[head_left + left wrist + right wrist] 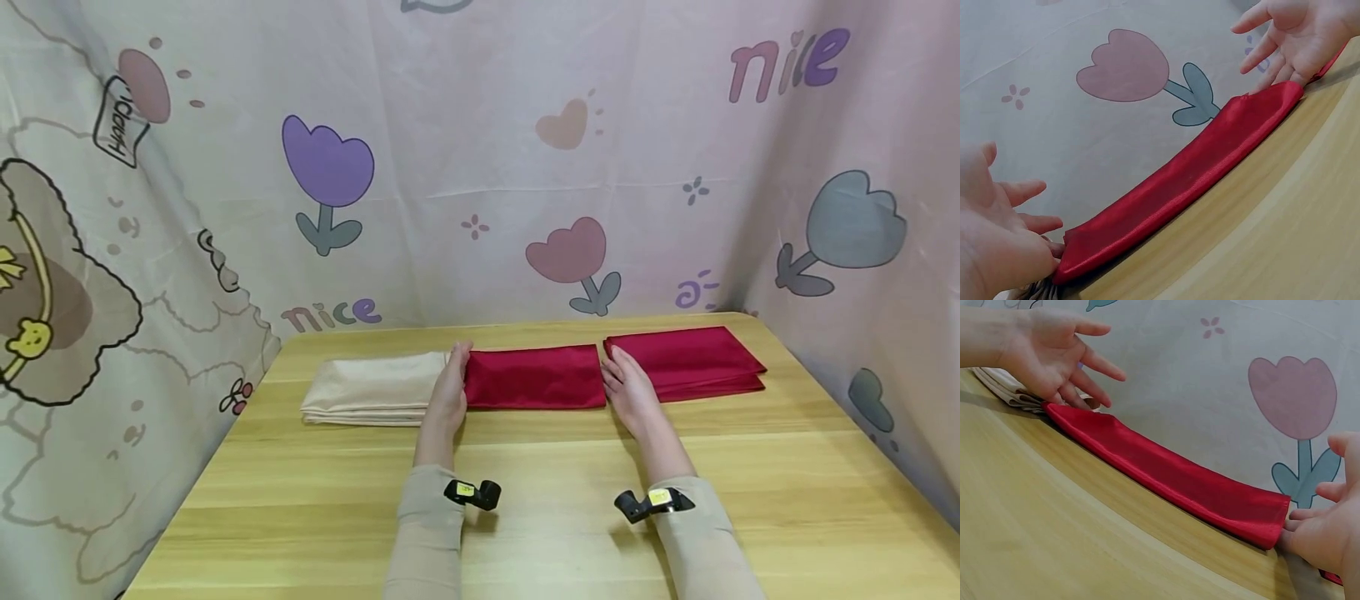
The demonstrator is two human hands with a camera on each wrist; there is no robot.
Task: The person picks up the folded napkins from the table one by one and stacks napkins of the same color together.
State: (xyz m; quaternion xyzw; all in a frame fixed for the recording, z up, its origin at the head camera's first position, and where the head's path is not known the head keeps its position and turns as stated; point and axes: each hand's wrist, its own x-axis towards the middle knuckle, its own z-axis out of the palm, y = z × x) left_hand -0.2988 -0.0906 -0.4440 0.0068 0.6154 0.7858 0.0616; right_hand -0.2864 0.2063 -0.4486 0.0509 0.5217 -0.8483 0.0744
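A folded red satin cloth (536, 379) lies flat at the middle of the wooden table, its long side facing me. At its left end my left hand (447, 393) stands on edge, palm inward, with fingers spread and fairly straight in the left wrist view; the lower fingertips touch the cloth (1166, 194). My right hand (632, 393) mirrors it at the right end, palm facing the cloth (1179, 478) and lower fingers against its edge. Neither hand curls round the fabric. The lowest fingers are partly hidden by the cloth ends in the wrist views.
Left of the left hand lies a stack of folded cream cloth (375, 385). Beyond the right hand is another folded red cloth (688, 358), its layers slightly fanned at the right. A printed curtain (450, 167) stands behind the table (547, 517) and along both sides.
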